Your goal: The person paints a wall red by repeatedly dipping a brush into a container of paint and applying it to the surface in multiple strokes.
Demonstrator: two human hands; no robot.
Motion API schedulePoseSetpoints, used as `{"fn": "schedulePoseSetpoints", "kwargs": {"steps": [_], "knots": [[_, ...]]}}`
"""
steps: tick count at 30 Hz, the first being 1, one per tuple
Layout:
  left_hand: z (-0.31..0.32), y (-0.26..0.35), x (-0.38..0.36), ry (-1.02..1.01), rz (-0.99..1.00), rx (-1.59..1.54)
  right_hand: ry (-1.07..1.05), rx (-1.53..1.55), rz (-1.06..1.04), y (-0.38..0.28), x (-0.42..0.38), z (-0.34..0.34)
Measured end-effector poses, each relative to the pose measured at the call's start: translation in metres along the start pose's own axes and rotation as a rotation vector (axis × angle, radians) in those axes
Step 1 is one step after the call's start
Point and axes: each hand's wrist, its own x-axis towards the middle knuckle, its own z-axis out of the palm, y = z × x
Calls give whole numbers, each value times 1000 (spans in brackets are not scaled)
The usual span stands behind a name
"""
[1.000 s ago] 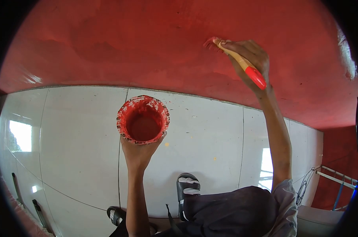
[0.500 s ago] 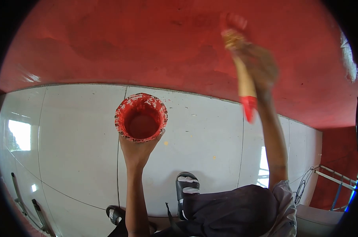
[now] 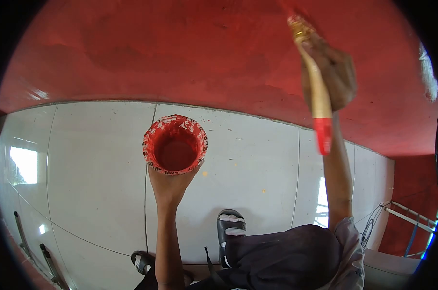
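My left hand (image 3: pixel 173 186) holds a paper cup (image 3: pixel 174 145) from below, its fingers mostly hidden under it. The cup is upright, smeared with red and white inside, and has red paint at the bottom. In my right hand (image 3: pixel 332 72) is a paintbrush (image 3: pixel 318 92) with a pale wooden handle and a red handle end pointing down. Its gold ferrule and red bristles are raised to the red wall (image 3: pixel 180 53); the bristle tip is blurred and blends with the wall.
Large pale tiles (image 3: pixel 98 183) cover the floor, with small yellow spots and specks. My sandalled feet (image 3: pixel 231 227) stand below. A metal ladder-like frame (image 3: pixel 412 217) and dark cables (image 3: pixel 371 224) are at the right; dark metal strips (image 3: pixel 50 261) lie at the lower left.
My right hand and the brush have moved up and to the right along the wall. The cup in my left hand has shifted very slightly to the right.
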Motion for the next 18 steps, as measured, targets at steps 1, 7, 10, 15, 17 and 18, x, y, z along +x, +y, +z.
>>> {"fn": "schedulePoseSetpoints", "kwargs": {"steps": [1, 7, 10, 15, 17, 18], "knots": [[0, 2, 0, -1, 0, -8, -1, -29, -3, -6, -3, 0], [-1, 11, -3, 5, 24, -39, -627, 142, 42, -46, -108, 22], [-3, 6, -4, 3, 15, -16, -357, 134, 11, -18, -55, 28], [-5, 10, 0, -8, -33, -34, 10, -16, -58, -14, 10, 20], [-5, 7, -1, 14, -10, -71, -257, -22, -11, -28, -31, 20], [-6, 6, -2, 26, 3, -89, -375, 23, 5, -39, -63, 25]]}}
